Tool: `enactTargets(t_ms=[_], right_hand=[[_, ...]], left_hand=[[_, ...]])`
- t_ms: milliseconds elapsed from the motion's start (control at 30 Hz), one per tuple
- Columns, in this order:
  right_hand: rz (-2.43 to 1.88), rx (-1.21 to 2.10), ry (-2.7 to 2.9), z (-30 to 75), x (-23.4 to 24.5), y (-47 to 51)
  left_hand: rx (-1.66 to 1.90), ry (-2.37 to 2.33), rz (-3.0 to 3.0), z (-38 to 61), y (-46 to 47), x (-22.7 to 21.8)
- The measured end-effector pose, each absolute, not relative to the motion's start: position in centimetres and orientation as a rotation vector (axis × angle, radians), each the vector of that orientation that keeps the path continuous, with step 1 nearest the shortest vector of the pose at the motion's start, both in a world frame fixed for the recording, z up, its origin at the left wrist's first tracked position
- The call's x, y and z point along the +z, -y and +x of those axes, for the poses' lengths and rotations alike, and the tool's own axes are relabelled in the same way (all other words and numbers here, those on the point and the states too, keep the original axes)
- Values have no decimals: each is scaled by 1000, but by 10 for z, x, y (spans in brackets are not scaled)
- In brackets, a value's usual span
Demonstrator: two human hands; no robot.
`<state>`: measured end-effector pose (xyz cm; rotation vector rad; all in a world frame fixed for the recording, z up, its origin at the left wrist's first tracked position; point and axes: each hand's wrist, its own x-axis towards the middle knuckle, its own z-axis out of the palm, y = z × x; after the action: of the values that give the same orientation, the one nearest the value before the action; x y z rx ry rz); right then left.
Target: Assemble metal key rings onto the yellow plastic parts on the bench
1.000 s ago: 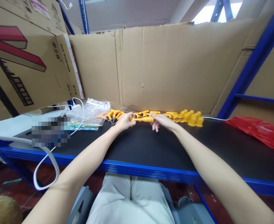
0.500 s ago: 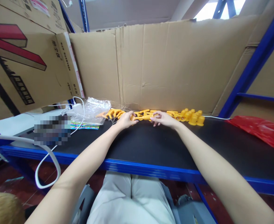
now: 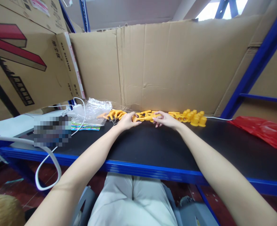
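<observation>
— Cardboard wall [image 3: 166, 66] at the back, black shelf top [image 3: 152, 147] in front of it. What lies along it, starting from the left?

— First a printed carton [image 3: 22, 62] leaning over the end, then a white cable [image 3: 81, 108] and a clear plastic bag [image 3: 93, 110]. After that a row of yellow parts [image 3: 113, 115] begins, close against the wall.

— And the hands?

— The left hand [image 3: 127, 121] has its fingers curled in narrow, pinching the left end of one yellow piece [image 3: 146, 118]. The right hand [image 3: 167, 119] closes its fingertips on the other end.

— What is different from a second ago?

— Then the piece was held slightly nearer the person, with the right fingers hanging loose under it. Now both hands have eased back toward the wall, those fingers are tucked in, and the piece sits level with the row. I judge it is being handled among the others, not carried away.

— Which way does it lie?

— Its long axis runs left to right, hand to hand, parallel to the wall. Which end is the wider one is too small to tell.

— Further right?

— Upright yellow caps [image 3: 196, 119], then, well apart, a red bag [image 3: 261, 131].
</observation>
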<state>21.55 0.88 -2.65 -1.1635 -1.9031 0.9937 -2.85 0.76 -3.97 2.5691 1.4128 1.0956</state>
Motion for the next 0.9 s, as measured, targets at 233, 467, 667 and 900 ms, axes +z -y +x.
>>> enactTargets(t_ms=[233, 467, 667, 900], right_hand=[[-1147, 1006, 1927, 217, -27, -10], [-1149, 1061, 1912, 218, -28, -12], [-1078, 1177, 1909, 224, -26, -11], [-1072, 1172, 1937, 224, -26, -10]], left_hand=[[1129, -1395, 2606, -29, -7, -40], [1106, -1406, 2598, -28, -9, -41], [1126, -1388, 2556, -26, -8, -39], [1142, -1360, 2557, -26, -5, -38]])
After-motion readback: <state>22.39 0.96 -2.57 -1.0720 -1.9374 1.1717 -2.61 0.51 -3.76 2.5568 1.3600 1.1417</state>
